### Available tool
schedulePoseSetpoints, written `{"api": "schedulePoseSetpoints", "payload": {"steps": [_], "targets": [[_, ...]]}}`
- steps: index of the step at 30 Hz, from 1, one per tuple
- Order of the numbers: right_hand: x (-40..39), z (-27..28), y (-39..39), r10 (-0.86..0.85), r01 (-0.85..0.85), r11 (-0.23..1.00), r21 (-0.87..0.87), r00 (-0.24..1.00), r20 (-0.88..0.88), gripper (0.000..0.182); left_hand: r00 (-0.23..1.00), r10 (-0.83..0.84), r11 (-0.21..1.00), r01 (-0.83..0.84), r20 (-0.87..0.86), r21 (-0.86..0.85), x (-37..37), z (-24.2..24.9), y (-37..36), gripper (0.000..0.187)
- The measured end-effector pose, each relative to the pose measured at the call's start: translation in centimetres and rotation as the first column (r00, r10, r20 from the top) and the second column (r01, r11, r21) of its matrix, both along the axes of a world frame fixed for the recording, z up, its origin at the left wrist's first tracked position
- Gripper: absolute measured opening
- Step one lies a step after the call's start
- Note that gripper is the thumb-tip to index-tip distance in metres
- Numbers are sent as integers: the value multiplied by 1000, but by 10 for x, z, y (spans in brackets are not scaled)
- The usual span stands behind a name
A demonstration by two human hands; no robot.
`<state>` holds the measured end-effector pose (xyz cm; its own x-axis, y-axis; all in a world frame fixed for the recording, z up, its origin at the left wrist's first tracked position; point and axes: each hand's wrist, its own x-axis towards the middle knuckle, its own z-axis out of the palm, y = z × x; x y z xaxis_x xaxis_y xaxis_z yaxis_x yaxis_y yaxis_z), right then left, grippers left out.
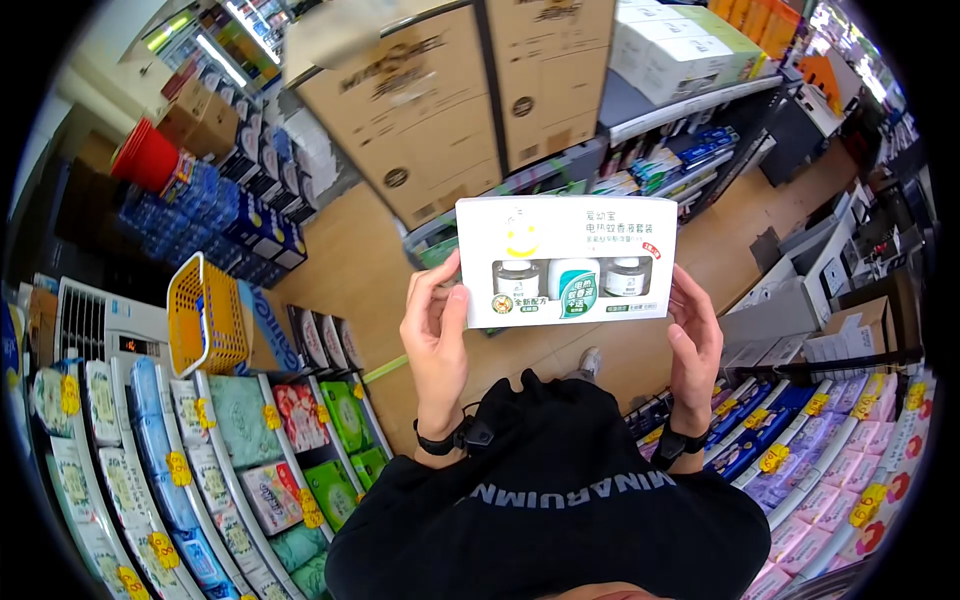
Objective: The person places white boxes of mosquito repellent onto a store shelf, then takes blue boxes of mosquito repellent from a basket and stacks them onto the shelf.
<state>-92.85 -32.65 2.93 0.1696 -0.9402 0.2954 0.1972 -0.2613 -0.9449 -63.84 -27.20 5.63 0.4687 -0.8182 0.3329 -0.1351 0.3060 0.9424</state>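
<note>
A white box of electric mosquito repellent liquid (566, 262) is held up in front of my chest, its printed face towards me. Through its front windows two small bottles and a white heater unit show. My left hand (437, 335) grips the box's left end, thumb near the lower corner and fingers at the side edge. On the other end, my right hand (694, 345) grips the right edge with its fingers partly behind the box. A black band sits on each wrist.
Large cardboard cartons (425, 105) stand ahead beside a shelf unit (690, 110). A yellow basket (205, 320) is at left, near a red bucket (146, 155) and water bottle packs. Shelves of packaged tissues (245, 420) and pink packs (810, 510) flank me.
</note>
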Motion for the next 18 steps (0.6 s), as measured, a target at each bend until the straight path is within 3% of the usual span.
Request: {"api": "schedulePoseSetpoints", "payload": {"steps": [18], "targets": [[-203,3,-125,-193,192,981,-28,980,-46,72,985,-170,985,170,18,-30,-205,-4,-174,37]]}}
